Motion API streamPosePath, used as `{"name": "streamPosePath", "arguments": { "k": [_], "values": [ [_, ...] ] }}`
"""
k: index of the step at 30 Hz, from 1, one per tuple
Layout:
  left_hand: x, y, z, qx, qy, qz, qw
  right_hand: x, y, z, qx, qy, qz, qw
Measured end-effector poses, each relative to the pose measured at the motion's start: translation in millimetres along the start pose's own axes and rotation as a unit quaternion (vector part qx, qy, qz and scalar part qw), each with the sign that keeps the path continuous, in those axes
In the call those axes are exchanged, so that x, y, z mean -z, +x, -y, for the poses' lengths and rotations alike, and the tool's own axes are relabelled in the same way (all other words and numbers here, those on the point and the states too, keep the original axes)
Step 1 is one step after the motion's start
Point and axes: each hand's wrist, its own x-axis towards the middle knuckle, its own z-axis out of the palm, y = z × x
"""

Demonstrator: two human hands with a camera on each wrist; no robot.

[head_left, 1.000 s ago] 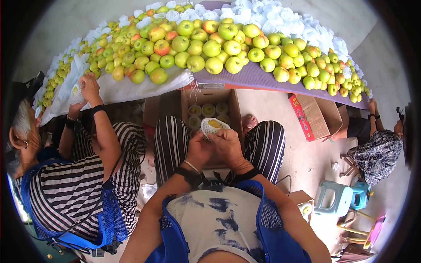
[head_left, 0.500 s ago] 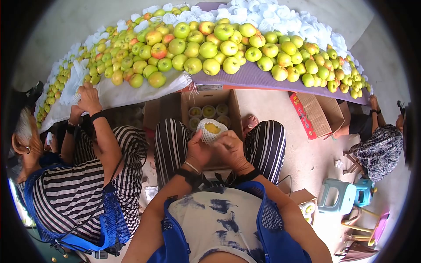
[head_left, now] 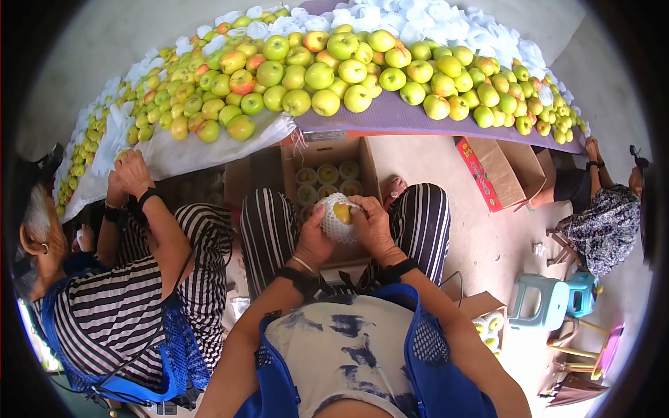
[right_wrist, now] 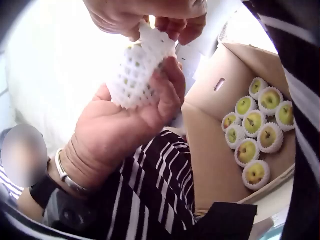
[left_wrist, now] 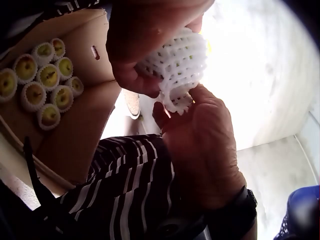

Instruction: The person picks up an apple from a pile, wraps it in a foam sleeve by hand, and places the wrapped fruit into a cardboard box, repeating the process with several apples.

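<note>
A yellow-green apple (head_left: pixel 342 212) sits in a white foam net (head_left: pixel 337 228) between both hands, above the box. My left hand (head_left: pixel 313 242) holds the netted apple from the left, its fingers curled round the net (right_wrist: pixel 132 82). From the right, my right hand (head_left: pixel 373 230) pinches the net's edge beside the uncovered patch of apple. In the right wrist view the left hand (right_wrist: pixel 120 127) cups the net from below. The left wrist view has the right hand (left_wrist: pixel 202 142) at the net's ragged rim.
Apples (head_left: pixel 325 102) are heaped along the table (head_left: pixel 390 122), with foam nets (head_left: pixel 446 24) behind. An open carton (head_left: pixel 366 157) between the knees holds netted apples. Another person in stripes (head_left: pixel 115 296) works at left; someone else (head_left: pixel 596 230) sits at right, near blue stools (head_left: pixel 540 301).
The apple has been turned in the hands, and the net now spreads rounder over its left and lower side. My right fingers have moved up to the net's edge. The head view has shifted slightly.
</note>
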Motion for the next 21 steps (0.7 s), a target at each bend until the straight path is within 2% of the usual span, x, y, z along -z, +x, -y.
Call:
{"name": "streamPosePath", "arguments": {
  "k": [2, 5, 8, 11, 14, 17, 21],
  "values": [
    [-1, -1, 0, -0.032, 0.054, 0.002, 0.998, 2, 1, -13, -0.139, 0.118, 0.037, 0.983],
    [3, 0, 1, -0.03, 0.064, 0.015, 0.997, 8, 3, -19, -0.236, 0.217, 0.061, 0.945],
    [3, 0, 1, -0.029, 0.088, 0.007, 0.996, 8, 2, -24, -0.291, 0.32, 0.05, 0.9],
    [6, 2, 4, -0.033, 0.059, -0.032, 0.997, 9, 3, -10, -0.322, 0.413, 0.026, 0.851],
    [8, 4, 4, -0.047, 0.102, -0.007, 0.994, 5, 1, -19, -0.321, 0.427, 0.006, 0.846],
    [4, 4, 2, -0.017, 0.006, -0.029, 0.999, 3, -1, -15, -0.295, 0.279, 0.046, 0.913],
    [13, 6, -1, -0.016, -0.044, -0.054, 0.997, 8, -1, -4, -0.331, 0.297, 0.109, 0.889]
  ]
}}
